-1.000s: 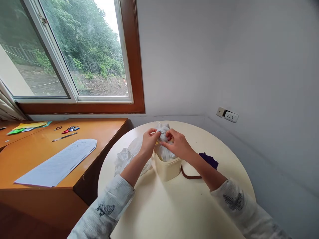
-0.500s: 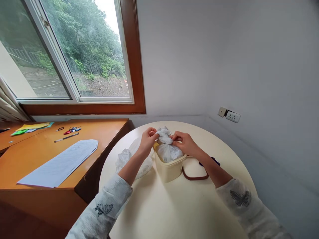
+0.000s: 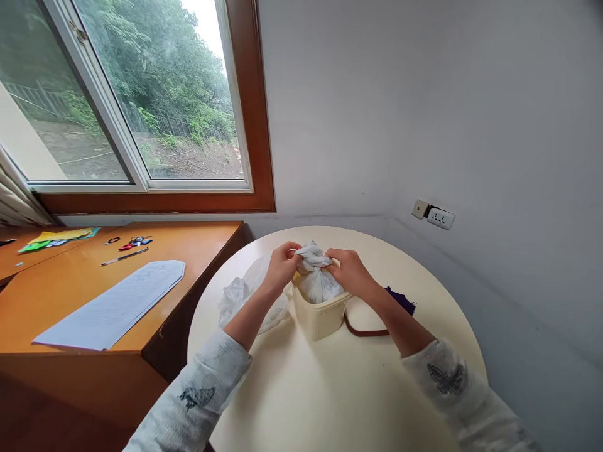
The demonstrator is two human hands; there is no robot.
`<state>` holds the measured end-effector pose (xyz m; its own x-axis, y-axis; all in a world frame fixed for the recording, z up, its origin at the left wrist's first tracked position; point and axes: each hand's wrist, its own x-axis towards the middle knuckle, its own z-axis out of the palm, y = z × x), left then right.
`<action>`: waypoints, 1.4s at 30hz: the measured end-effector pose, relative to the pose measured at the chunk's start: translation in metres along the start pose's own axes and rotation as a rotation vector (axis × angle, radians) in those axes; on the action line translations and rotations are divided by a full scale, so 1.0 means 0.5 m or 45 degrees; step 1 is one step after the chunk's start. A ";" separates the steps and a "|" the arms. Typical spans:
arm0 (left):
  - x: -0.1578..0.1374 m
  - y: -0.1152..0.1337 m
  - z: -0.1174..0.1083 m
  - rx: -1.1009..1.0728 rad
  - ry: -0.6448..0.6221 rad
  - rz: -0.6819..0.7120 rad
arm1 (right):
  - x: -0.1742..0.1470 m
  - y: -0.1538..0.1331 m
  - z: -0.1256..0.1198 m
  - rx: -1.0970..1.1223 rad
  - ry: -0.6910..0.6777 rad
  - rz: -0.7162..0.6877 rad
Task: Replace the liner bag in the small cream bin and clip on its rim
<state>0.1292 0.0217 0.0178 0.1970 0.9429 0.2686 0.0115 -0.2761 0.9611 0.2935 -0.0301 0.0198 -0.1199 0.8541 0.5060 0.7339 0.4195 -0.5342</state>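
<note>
While I'm watching this remotely, the left hand (image 3: pixel 281 271) is pinching one side of the twisted neck on a thin white plastic bag (image 3: pixel 321 287), and the right hand (image 3: pixel 351 274) is pinching the other, thumbs and fingers closed on both. I'm guessing they're gripping opposite sides to keep that ropey twist tight. The bag's puffy, pleated body is sitting inside a cream, squarish hard-plastic tub (image 3: pixel 319 322), which is probably keeping it upright. Left of the tub, a crumpled translucent plastic bag (image 3: pixel 233 301) is lying loose, all wrinkly. Right of the tub, a smooth reddish-brown band (image 3: pixel 367 333) is curving round, and farther right a ragged dark-purple cloth scrap (image 3: pixel 401 301) is peeking out. Under the tub, a smooth round cream table (image 3: pixel 311 402) is supporting everything.
</note>
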 end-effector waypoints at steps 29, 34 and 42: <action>0.016 0.018 -0.026 0.036 -0.039 0.054 | -0.022 -0.001 0.006 0.119 0.177 -0.070; 0.007 0.018 -0.028 -0.157 -0.142 0.072 | -0.016 0.028 -0.001 0.683 0.258 0.162; -0.011 0.050 -0.017 -0.410 -0.389 -0.009 | 0.007 0.036 -0.004 0.923 0.328 0.425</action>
<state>0.1202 0.0114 0.0411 0.4793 0.8329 0.2767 -0.2829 -0.1519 0.9471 0.3078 -0.0203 0.0133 0.2482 0.9087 0.3357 0.0817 0.3257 -0.9420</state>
